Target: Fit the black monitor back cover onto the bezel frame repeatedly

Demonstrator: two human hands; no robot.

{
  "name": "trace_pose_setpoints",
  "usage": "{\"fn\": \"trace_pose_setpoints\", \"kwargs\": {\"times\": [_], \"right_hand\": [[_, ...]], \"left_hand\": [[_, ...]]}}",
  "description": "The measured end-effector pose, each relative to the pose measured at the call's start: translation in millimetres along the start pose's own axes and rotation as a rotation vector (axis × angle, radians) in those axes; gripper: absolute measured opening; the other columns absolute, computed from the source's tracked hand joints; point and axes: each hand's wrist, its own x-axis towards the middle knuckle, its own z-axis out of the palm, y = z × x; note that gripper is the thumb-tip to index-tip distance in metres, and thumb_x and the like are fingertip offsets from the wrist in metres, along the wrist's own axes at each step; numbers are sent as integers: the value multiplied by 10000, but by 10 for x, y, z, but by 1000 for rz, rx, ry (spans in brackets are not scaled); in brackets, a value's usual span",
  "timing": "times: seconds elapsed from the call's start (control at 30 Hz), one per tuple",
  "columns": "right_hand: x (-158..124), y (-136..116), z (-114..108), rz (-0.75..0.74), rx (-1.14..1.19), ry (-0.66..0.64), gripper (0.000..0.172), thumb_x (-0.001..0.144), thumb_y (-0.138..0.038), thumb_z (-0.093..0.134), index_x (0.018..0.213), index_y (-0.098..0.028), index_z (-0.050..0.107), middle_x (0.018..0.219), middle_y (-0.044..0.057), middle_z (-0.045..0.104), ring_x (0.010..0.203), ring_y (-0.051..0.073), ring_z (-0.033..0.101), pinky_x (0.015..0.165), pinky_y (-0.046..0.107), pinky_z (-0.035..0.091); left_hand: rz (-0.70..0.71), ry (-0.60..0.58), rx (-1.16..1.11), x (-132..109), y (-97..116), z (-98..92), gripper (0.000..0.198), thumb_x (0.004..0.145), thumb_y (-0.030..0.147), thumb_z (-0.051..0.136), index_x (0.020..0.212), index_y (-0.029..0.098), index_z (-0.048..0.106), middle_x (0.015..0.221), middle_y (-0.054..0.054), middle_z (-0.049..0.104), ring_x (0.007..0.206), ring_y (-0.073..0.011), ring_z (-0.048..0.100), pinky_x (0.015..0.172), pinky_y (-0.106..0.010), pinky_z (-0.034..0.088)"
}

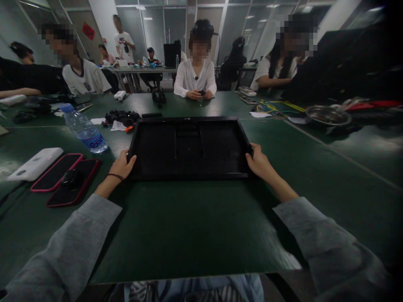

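Observation:
A wide black rectangular tray-like panel (154, 147) with a raised rim is in front of me over the green table. A small light mark sits midway along its far rim, and two thin upright lines run across its inner face. My left hand (123, 165), a dark band at the wrist, grips the panel's left edge with the thumb over the rim. Its right edge is held by my right hand (260, 162), thumb on the near face. The fingers behind both edges are partly hidden. Whether the panel touches the table is unclear.
Left of the panel stand a water bottle (85, 130), a white power bank (36, 163) and two phones, one bearing a small black object (71, 179). A metal bowl (328, 115) and coloured cables (277, 107) lie right. Across the table (189, 226) sits a person (195, 77).

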Motion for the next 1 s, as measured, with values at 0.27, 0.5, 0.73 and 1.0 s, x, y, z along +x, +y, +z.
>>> {"fn": "trace_pose_setpoints", "kwargs": {"times": [0.27, 0.5, 0.73, 1.0], "right_hand": [[13, 84, 60, -15, 21, 36, 625, 880, -326, 479, 1444, -63, 430, 1297, 272, 641, 1175, 398, 670, 1019, 566, 536], [-15, 55, 48, -52, 37, 38, 793, 897, -338, 469, 1590, -15, 256, 1559, 302, 439, 1323, 439, 579, 1085, 618, 485], [-12, 65, 41, -115, 6, 43, 761, 920, -312, 446, 1613, -60, 257, 1565, 247, 469, 1358, 392, 565, 1135, 583, 457], [-3, 114, 66, -148, 7, 59, 821, 922, -314, 460, 1652, -74, 170, 1572, 248, 460, 1373, 416, 542, 1126, 629, 447]], "left_hand": [[12, 20, 5, 15, -5, 29, 633, 982, 474, 452, 1481, 84, 430, 1381, -254, 649, 1290, -357, 635, 1080, -495, 486], [28, 25, 14, 18, -16, 30, 622, 976, 478, 456, 1475, 106, 458, 1354, -235, 671, 1246, -357, 663, 1053, -499, 504], [-8, -9, 27, 6, 27, 3, 640, 986, 472, 443, 1497, 88, 434, 1363, -251, 659, 1269, -372, 645, 1065, -496, 492], [-13, -2, 32, -3, 31, 3, 642, 985, 475, 441, 1501, 94, 435, 1349, -252, 666, 1255, -371, 655, 1054, -505, 500]]}}
